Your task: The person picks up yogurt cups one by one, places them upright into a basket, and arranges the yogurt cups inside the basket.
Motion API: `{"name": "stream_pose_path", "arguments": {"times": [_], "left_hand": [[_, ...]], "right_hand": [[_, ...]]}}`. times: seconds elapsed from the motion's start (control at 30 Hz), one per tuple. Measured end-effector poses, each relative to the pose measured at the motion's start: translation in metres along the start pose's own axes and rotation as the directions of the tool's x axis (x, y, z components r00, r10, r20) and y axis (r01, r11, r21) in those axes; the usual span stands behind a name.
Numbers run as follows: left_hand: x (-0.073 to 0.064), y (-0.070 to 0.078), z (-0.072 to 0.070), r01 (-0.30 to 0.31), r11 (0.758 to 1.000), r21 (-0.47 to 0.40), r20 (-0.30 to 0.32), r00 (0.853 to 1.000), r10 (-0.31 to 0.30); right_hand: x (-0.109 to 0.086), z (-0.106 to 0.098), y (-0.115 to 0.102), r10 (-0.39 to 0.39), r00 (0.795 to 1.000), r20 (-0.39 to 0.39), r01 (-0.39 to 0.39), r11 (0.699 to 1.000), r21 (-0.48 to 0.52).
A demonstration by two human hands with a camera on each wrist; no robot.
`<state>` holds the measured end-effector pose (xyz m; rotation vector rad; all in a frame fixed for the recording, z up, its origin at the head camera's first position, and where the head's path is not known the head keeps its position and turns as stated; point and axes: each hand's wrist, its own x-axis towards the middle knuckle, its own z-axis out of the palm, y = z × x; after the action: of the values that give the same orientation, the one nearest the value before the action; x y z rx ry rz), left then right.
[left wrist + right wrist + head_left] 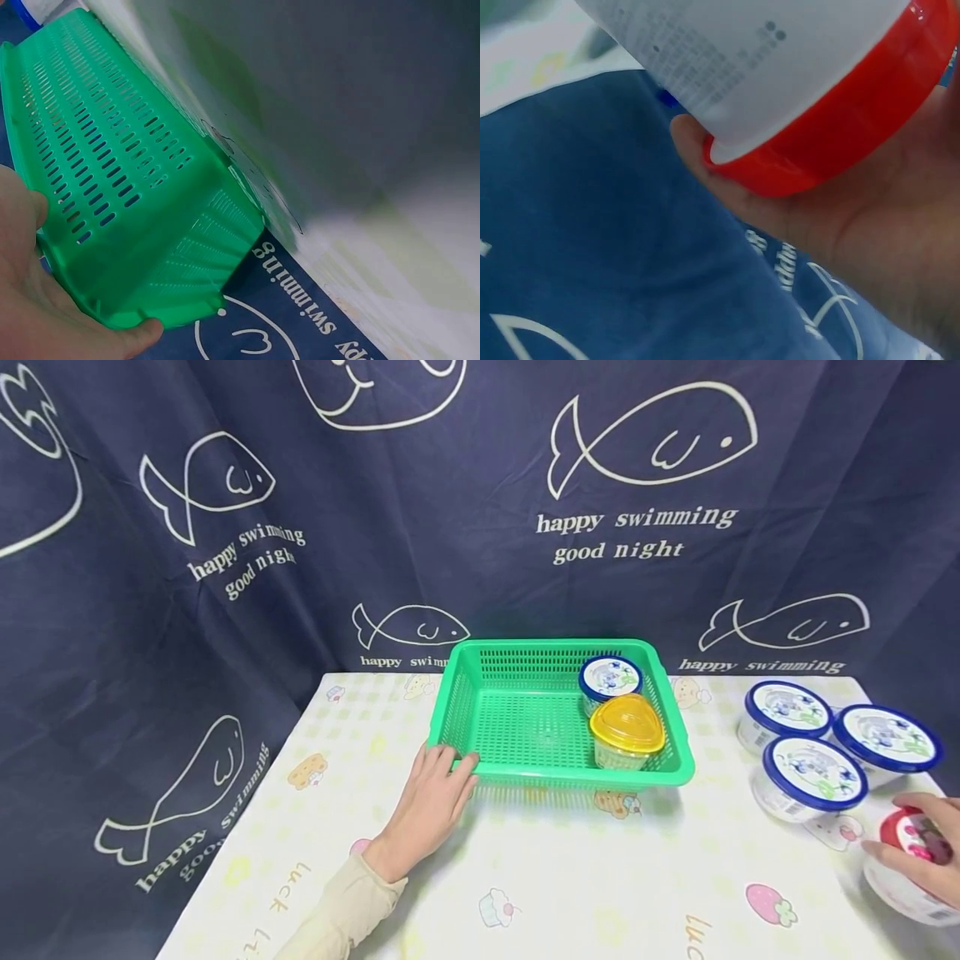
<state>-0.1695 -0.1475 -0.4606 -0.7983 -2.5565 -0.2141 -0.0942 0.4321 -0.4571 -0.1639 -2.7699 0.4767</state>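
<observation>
At the near left corner of a green plastic basket, my left hand grips the rim, fingers over the edge. The left wrist view has the thumb and fingers spread along that corner. Inside the basket's right side sit a blue-lidded tub and, in front of it, a yellow-lidded tub. Far to the right, my right hand holds a white tub with a red lid from above. In the right wrist view, fingers wrap around the red lid's edge.
Three more blue-lidded tubs stand grouped on the right of the table, just beyond the right hand. A patterned white cloth covers the table. Behind the basket hangs a dark blue curtain with fish drawings.
</observation>
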Motion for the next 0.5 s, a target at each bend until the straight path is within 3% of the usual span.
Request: {"name": "stream_pose_path", "arguments": {"times": [0.13, 0.3, 0.5], "left_hand": [[0.001, -0.001, 0.0, -0.005, 1.0, -0.013, -0.022, 1.0, 0.004], [0.001, -0.001, -0.001, -0.005, 1.0, -0.025, -0.021, 1.0, 0.004], [0.001, 0.0, -0.001, -0.012, 0.999, -0.036, -0.04, 0.999, 0.011]], "right_hand": [[0.006, -0.011, -0.014, -0.037, 0.999, -0.015, 0.037, 0.999, -0.014], [0.014, -0.027, -0.048, -0.115, 0.992, -0.041, 0.116, 0.993, 0.002], [0.028, -0.043, -0.082, -0.324, 0.941, -0.096, 0.323, 0.946, -0.032]]}}
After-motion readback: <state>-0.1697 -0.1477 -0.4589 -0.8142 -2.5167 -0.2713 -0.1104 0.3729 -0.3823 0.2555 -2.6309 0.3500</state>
